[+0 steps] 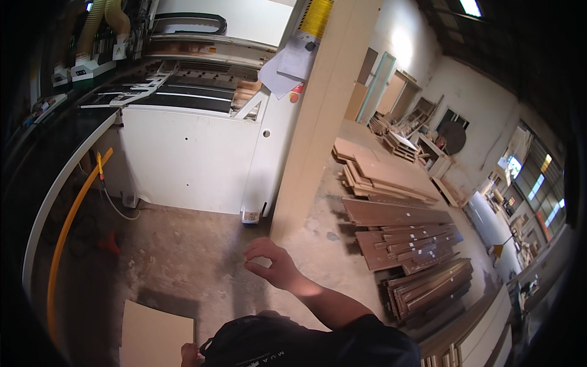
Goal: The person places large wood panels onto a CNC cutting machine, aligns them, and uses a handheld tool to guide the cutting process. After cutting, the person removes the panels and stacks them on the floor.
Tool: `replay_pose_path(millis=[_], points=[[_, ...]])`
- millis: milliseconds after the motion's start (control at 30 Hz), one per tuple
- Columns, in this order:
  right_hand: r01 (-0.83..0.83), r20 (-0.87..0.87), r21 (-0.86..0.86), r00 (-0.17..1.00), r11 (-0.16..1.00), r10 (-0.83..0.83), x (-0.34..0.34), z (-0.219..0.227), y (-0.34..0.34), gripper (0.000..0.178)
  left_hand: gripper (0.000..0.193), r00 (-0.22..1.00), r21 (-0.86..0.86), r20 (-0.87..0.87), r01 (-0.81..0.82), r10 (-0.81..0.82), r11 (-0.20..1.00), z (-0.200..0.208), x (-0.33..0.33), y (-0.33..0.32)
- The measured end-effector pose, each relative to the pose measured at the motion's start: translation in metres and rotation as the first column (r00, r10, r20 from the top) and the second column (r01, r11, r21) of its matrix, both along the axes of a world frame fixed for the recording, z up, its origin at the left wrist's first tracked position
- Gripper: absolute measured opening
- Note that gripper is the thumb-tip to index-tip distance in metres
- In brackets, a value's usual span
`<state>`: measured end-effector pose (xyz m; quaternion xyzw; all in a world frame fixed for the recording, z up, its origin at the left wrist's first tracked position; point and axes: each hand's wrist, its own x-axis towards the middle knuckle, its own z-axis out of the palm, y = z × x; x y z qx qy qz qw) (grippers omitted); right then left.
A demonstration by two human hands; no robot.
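Note:
My right hand (272, 262) is raised in front of me, its thumb and fingers curled together in a pinch. Whatever may be between the fingertips is too small to make out. Low in the picture, my left hand (189, 354) is closed at the right edge of a flat tan board (156, 333). Part of that hand is cut off by the lower edge and by my dark shirt. The board casts a shadow on the concrete floor (183, 244) beyond it.
Ahead stands a large white machine (189, 159) with a dark bed. A yellow hose (67, 226) curves down on the left. A tan upright panel (321, 116) rises beside the machine. Brown boards (397, 214) and pale sheets (391, 171) lie stacked on the right.

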<state>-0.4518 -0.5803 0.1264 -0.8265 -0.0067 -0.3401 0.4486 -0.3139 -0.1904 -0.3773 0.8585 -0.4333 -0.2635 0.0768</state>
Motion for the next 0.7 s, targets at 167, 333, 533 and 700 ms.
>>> replay_pose_path(millis=[167, 333, 533, 700], points=[[-0.258, 0.248, -0.118, 0.928, 0.959, 0.28, 0.009, 0.108, 0.03, 0.019, 0.028, 0.995, -0.075, 0.095, -0.035, 0.042, 0.997, 0.0, -0.009, 0.008], [-0.451, 0.459, -0.272, 0.715, 0.85, 0.527, 0.035, 0.155, 0.054, 0.016, 0.023, 0.973, -0.193, -0.029, -0.229, 0.227, 0.954, 0.012, -0.024, 0.007], [-0.615, 0.709, -0.235, 0.421, 0.752, 0.566, 0.104, 0.152, 0.056, 0.016, 0.022, 0.95, -0.095, 0.201, -0.224, 0.24, 0.97, -0.02, -0.033, 0.01], [-0.568, 0.748, -0.284, 0.373, 0.772, 0.549, 0.161, 0.152, 0.023, 0.021, 0.023, 0.969, 0.01, 0.081, -0.237, 0.235, 0.972, -0.047, -0.017, 0.042]])
